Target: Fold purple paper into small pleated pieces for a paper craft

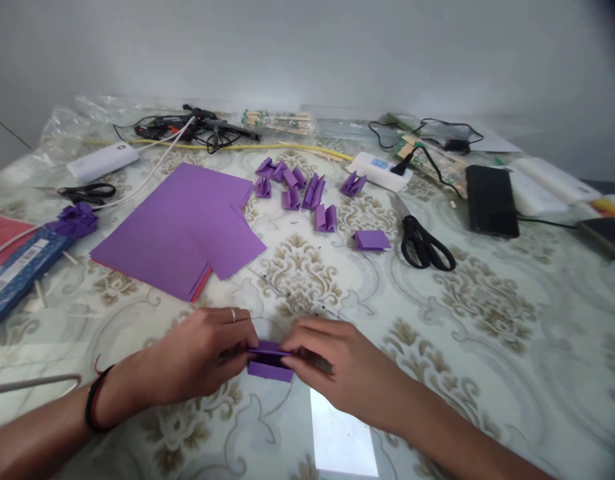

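My left hand (200, 353) and my right hand (332, 363) meet near the table's front edge, both pinching a small folded purple paper piece (270, 363) that rests on the patterned tablecloth. The fingers of both hands are closed on its upper fold. Further back lies a stack of purple paper sheets (182, 227). Several folded purple pieces (307, 190) are scattered beyond it, with one flatter folded piece (371, 240) to the right.
Black scissors (424, 247) lie right of centre, another pair (84, 193) at the left. A black phone (491, 200), a white power strip (380, 170), a white power bank (103, 160), cables and a glue gun (197, 123) line the back. A blue packet (17, 270) sits at the left.
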`<state>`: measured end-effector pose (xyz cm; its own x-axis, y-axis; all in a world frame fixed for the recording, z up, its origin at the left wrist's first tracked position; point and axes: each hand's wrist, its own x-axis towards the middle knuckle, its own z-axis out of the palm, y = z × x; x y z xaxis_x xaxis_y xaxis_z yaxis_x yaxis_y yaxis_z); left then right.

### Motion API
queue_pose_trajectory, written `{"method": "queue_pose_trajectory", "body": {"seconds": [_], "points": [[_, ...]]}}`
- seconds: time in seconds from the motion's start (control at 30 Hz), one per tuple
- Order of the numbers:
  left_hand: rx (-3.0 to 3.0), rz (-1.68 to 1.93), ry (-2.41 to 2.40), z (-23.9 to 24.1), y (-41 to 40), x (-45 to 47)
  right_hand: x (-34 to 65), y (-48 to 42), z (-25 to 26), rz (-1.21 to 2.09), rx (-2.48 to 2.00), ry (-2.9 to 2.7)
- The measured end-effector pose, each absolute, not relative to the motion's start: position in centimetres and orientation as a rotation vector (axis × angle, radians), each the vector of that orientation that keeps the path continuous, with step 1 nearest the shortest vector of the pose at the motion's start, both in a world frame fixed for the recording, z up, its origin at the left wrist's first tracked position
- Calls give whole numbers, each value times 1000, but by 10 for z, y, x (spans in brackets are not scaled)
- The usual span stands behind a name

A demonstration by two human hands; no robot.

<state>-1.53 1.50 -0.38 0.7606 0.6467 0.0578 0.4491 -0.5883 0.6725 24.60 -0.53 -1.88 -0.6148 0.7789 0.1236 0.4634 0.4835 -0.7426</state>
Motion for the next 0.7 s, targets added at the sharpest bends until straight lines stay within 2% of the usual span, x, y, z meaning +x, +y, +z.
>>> {"method": "queue_pose_trajectory", "body": {"seconds": [0.7], "points": [[2143, 358, 893, -3, 15, -13, 239, -7, -20, 974, -1164, -2189]]}}
